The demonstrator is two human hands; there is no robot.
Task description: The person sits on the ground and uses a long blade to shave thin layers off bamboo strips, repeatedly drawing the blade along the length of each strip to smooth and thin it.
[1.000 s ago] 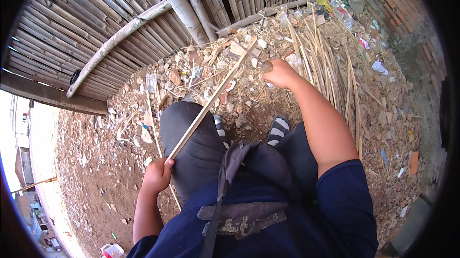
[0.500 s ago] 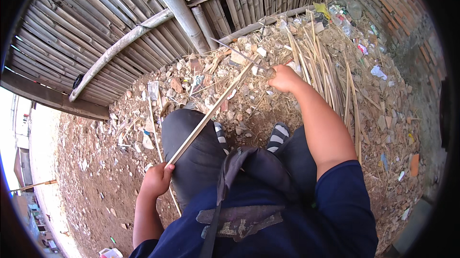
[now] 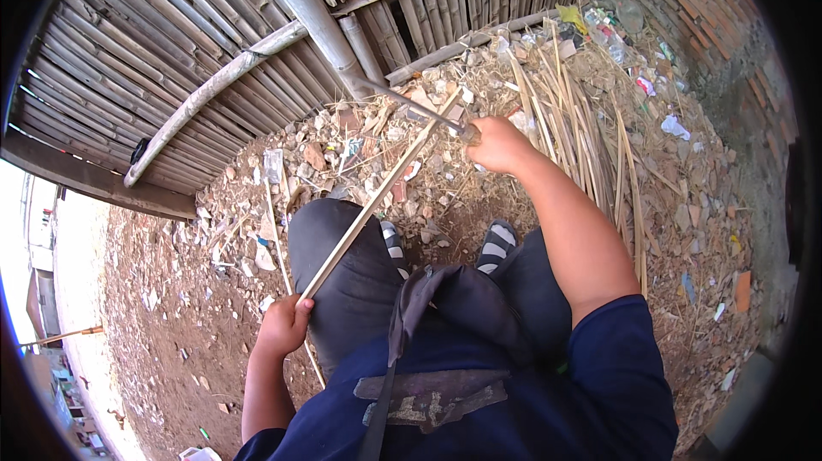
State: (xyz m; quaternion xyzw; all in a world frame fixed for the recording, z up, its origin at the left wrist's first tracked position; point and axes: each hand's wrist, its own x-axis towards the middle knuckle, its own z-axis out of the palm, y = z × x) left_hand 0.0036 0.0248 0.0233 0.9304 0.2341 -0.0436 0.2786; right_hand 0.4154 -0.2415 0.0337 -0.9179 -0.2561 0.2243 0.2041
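My left hand point(image 3: 284, 324) is closed round the near end of a long, pale bamboo strip point(image 3: 377, 200). The strip slants up and away to the right, over my left knee. In my right hand point(image 3: 499, 146) is the handle of a long-bladed knife point(image 3: 411, 105), mostly covered by my fingers. Its thin dark blade points to the far left and crosses the strip near the strip's far end. Whether the edge touches or cuts into the strip I cannot make out.
Several bamboo strips point(image 3: 582, 131) lie in a heap on the right. Stones and litter cover the ground point(image 3: 197, 307). A bamboo wall point(image 3: 180, 59) rises ahead, a brick wall point(image 3: 719, 7) at the right. Another thin strip point(image 3: 278, 230) lies beside my left knee.
My right hand has moved slightly left with the knife, and the blade now lies across the strip farther toward its handle. My left hand has hardly moved and still grips the strip.
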